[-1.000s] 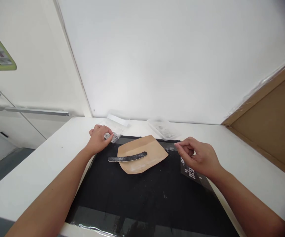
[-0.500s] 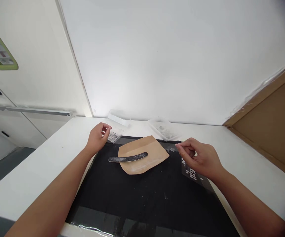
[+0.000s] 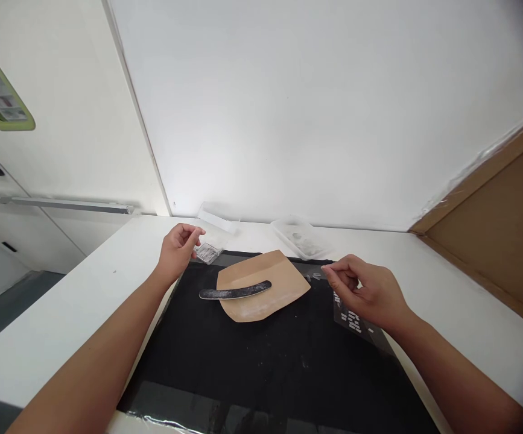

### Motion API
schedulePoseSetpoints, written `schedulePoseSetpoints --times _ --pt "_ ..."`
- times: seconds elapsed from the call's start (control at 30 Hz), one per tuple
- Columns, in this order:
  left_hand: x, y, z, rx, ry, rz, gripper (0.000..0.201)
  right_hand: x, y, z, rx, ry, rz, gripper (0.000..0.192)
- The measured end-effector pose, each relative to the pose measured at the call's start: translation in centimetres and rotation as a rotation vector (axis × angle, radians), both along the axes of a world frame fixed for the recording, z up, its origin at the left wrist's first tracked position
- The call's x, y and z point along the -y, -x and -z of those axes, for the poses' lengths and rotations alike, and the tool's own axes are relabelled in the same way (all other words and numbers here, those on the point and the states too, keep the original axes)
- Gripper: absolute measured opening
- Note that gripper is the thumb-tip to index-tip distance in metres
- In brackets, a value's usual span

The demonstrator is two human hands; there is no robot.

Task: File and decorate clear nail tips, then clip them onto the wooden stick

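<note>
My left hand (image 3: 176, 250) hovers at the far left corner of a black mat (image 3: 265, 355), fingers apart and holding nothing, just left of a small clear packet (image 3: 209, 251). My right hand (image 3: 370, 292) is over the mat's right side with thumb and forefinger pinched together; I can see nothing between them. Tiny clear bits (image 3: 315, 276) lie just off its fingertips. Under that hand lies a dark sheet with white marks (image 3: 352, 320). Between the hands, a curved black nail file (image 3: 235, 292) rests on a tan piece of paper (image 3: 265, 274).
A clear shallow tray (image 3: 300, 235) and a clear plastic box (image 3: 216, 218) stand by the white wall at the back of the white counter (image 3: 84, 301). A brown board (image 3: 500, 223) leans at the right. The counter drops off at the left.
My left hand has lifted off the small clear packet and opened; the packet stays on the counter. My right hand has barely moved.
</note>
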State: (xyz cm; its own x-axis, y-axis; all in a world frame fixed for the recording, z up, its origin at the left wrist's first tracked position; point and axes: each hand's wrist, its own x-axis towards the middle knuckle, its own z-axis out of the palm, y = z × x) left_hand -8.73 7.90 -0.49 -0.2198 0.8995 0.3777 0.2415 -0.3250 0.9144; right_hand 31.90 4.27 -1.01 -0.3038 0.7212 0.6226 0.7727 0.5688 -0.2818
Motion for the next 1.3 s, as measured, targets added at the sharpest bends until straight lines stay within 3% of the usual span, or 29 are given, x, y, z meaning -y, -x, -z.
schedulePoseSetpoints --times 0.53,0.87,1.3 --pt "0.19 -0.1 0.0 0.059 0.02 0.068 0.038 -0.12 -0.02 0.14 0.012 0.022 -0.003 0.026" --pt "0.3 -0.11 0.05 -0.072 0.006 0.119 0.038 -0.15 -0.07 0.26 0.024 0.029 -0.013 0.026" --pt "0.37 0.13 0.04 -0.291 0.051 0.035 0.03 -0.23 -0.07 0.27 0.033 0.031 -0.021 0.025"
